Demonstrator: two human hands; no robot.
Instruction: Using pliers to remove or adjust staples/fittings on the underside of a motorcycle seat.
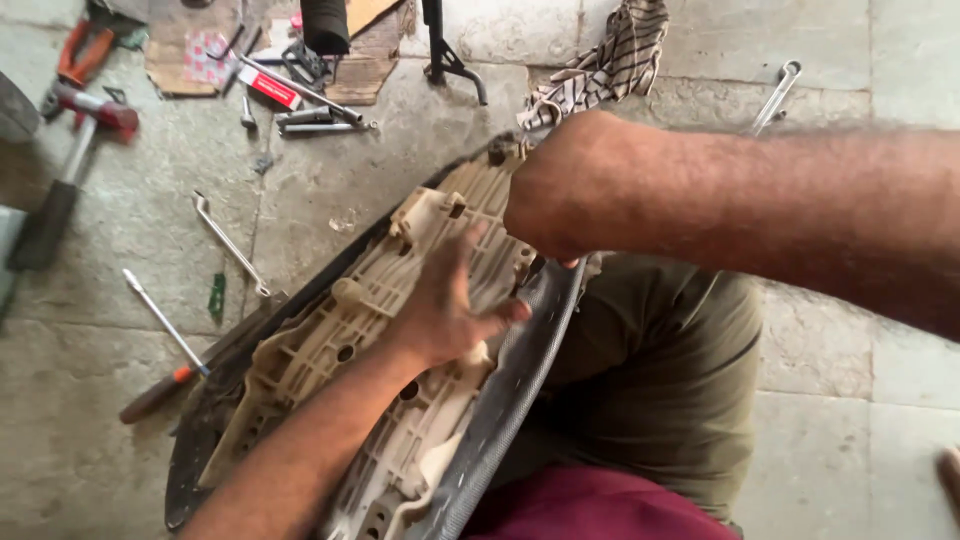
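Basically the upturned seat base (340, 370) leans on the person's lap, long axis running diagonally up-right. Left hand (450, 300) lies flat and released mid-base; right hand (550, 200) grips the base's upper edge.

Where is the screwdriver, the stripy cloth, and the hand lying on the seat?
screwdriver (160, 322): head view, on its metal shaft.
striped cloth (605, 62): head view, on its middle folds.
left hand (447, 305): head view, on its back.

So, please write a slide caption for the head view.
Both hands press on an upturned seat base.
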